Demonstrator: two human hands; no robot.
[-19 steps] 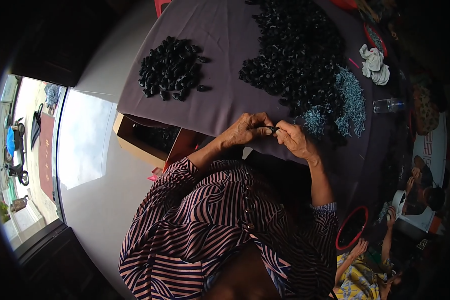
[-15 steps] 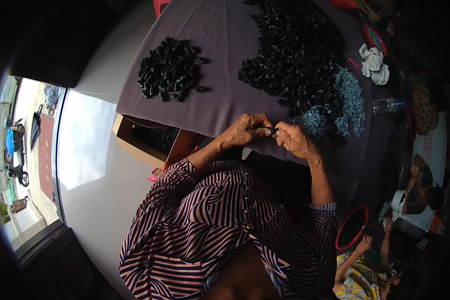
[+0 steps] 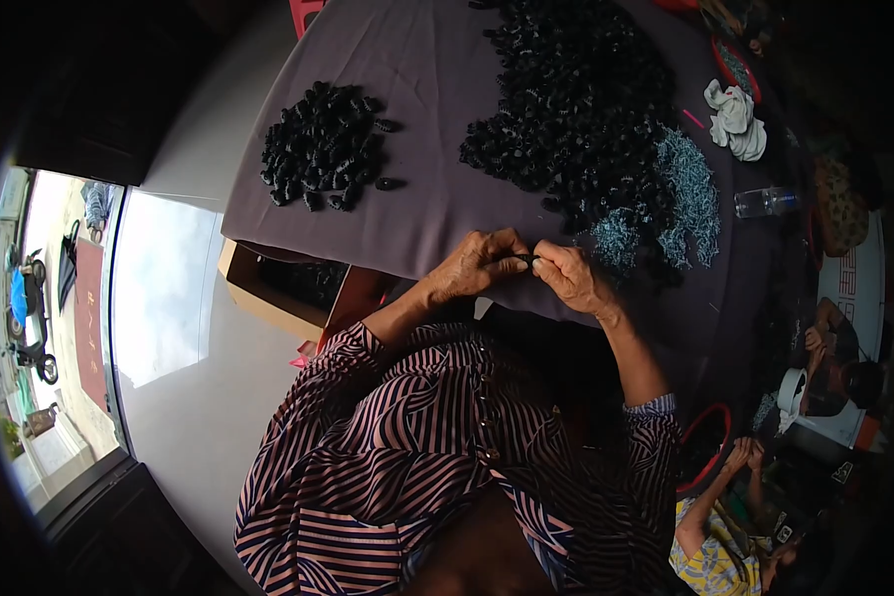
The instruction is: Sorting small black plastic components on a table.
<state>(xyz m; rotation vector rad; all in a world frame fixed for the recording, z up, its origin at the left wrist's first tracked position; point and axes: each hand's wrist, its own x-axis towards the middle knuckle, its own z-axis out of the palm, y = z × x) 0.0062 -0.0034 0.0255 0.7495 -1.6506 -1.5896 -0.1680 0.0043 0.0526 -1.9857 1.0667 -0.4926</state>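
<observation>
Over the near edge of the cloth-covered table, my left hand point(image 3: 483, 262) and my right hand point(image 3: 572, 274) meet fingertip to fingertip. Between them is a small black ribbed plastic part point(image 3: 524, 259), mostly hidden by the fingers. Both hands pinch it, one from each side. Beyond them spreads a large heap of similar black parts point(image 3: 576, 109). Small pale-blue screw-like pieces point(image 3: 690, 194) lie along its right side, with a smaller cluster point(image 3: 614, 238) close to my right hand. A separate pile of black parts point(image 3: 323, 144) sits at the left.
An open cardboard box point(image 3: 273, 298) holding black parts stands below the table's left edge. On the right are a white cloth point(image 3: 735, 119), a clear plastic bottle point(image 3: 765, 203) and a red-rimmed basin point(image 3: 733, 68). Another person in yellow point(image 3: 710, 546) works at lower right.
Both hands have shifted slightly left, still pinching the black part. My right hand's fingers have changed position on it. The whole view has shifted a little.
</observation>
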